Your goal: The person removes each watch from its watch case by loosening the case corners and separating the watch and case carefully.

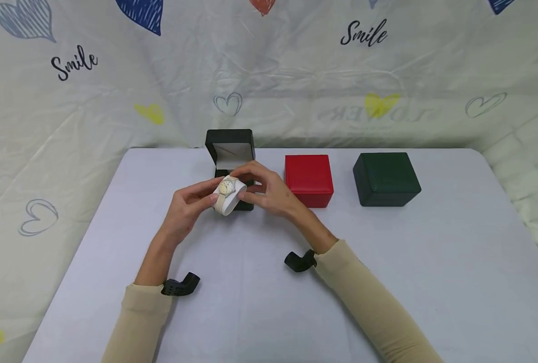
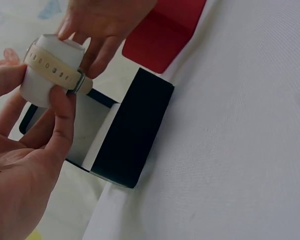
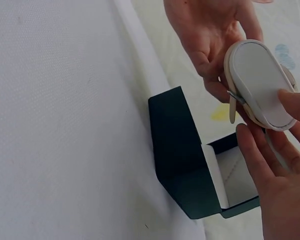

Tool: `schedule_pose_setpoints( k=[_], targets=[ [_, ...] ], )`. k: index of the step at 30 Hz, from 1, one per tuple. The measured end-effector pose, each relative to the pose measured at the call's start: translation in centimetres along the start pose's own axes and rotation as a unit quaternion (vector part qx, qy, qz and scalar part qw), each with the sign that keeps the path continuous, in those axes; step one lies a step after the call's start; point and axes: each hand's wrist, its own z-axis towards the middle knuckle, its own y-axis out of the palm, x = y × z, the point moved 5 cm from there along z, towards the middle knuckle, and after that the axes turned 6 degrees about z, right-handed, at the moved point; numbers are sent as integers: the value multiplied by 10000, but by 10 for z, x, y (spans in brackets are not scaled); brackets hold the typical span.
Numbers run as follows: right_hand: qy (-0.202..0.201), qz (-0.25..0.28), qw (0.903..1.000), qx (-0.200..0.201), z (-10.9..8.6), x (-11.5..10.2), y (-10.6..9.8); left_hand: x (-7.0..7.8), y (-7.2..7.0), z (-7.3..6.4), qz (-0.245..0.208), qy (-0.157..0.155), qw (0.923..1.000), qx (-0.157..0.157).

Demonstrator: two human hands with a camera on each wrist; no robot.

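Observation:
A wristwatch point(image 1: 227, 187) with a cream strap is buckled round a white watch cushion point(image 3: 257, 75). Both hands hold it up in front of the open dark watch box point(image 1: 229, 136), whose lid stands raised with a pale lining. My left hand point(image 1: 184, 207) pinches the cushion and strap from the left. From the other side my right hand point(image 1: 272, 192) grips the cushion with thumb and fingers at its ends. In the left wrist view the strap point(image 2: 50, 66) shows its holes and buckle, turned toward the camera. The lower part of the box is partly hidden behind the hands.
To the right of the open box stand a closed red box point(image 1: 308, 176) and a closed dark green box point(image 1: 386, 179). All are near the back edge of the white table point(image 1: 259, 302), against a curtain point(image 1: 287, 75) printed with hearts.

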Motion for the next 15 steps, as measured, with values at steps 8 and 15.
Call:
schedule_pose_setpoints(
  k=[8,15],
  targets=[
    [145,151,9998,25,1,5,-4,-2,1,1,232,-89,9996,-109],
    [135,176,9997,46,1,6,-5,-4,0,1,167,-70,9998,-103]
  ],
)
